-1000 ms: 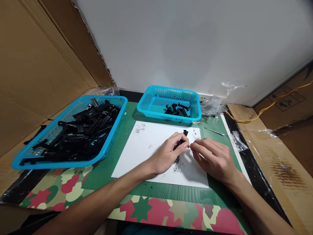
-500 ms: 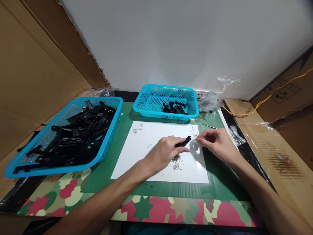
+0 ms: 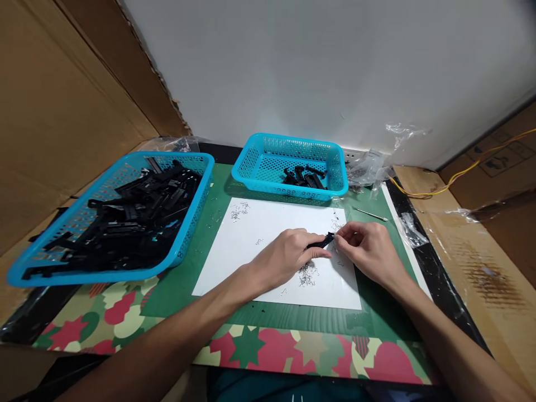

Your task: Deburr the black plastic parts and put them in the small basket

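Observation:
My left hand (image 3: 288,255) is closed on a small black plastic part (image 3: 322,241), holding it just above a white sheet of paper (image 3: 251,262). My right hand (image 3: 368,248) sits right beside it, fingertips pinched together at the part's right end; what they pinch is too small to make out. A little heap of tiny metal springs (image 3: 307,274) lies on the paper below my left hand. More springs (image 3: 239,211) are scattered near the sheet's far left corner.
A large blue basket (image 3: 75,268) full of black plastic parts stands at the left. A smaller blue basket (image 3: 288,192) with a few black parts stands behind the paper. A thin metal pin (image 3: 371,214), crumpled plastic bags (image 3: 368,170) and a yellow wire (image 3: 456,181) lie at the right. Cardboard walls the left side.
My right hand went out to the right toward the scattered springs, then came back with pinched fingers to the end of the black part. My left hand kept hold of the part.

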A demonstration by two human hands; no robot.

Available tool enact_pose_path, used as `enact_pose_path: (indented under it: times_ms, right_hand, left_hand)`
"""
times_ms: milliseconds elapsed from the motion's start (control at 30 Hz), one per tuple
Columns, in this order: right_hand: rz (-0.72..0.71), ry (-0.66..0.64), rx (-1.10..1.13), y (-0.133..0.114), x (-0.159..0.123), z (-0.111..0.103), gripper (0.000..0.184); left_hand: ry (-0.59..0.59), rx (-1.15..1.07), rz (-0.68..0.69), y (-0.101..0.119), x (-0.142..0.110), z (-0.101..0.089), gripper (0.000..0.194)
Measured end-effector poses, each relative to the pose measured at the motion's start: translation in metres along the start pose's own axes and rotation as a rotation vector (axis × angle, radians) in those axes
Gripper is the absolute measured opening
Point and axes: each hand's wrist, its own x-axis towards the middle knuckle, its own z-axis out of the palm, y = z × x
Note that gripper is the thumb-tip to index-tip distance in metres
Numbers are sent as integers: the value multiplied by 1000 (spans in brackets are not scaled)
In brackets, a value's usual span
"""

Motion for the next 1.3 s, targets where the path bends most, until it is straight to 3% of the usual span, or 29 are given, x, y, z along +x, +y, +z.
enact_pose_path:
  times_ms: [333,633,1033,1300]
  right_hand:
    - [-98,-13,-42,3,-3,3,18]
    - [-100,37,-42,4,-2,5,19]
    - [-135,43,-97,4,-3,6,26]
    - [-62,-166,-149,-1,1,-20,23]
  left_hand:
    - [10,-98,-55,-2,1,2,28]
    - [13,-170,-103,-2,-1,2,31]
    - [31,-134,-42,-7,0,6,43]
    - [17,-130,-58,-6,1,4,36]
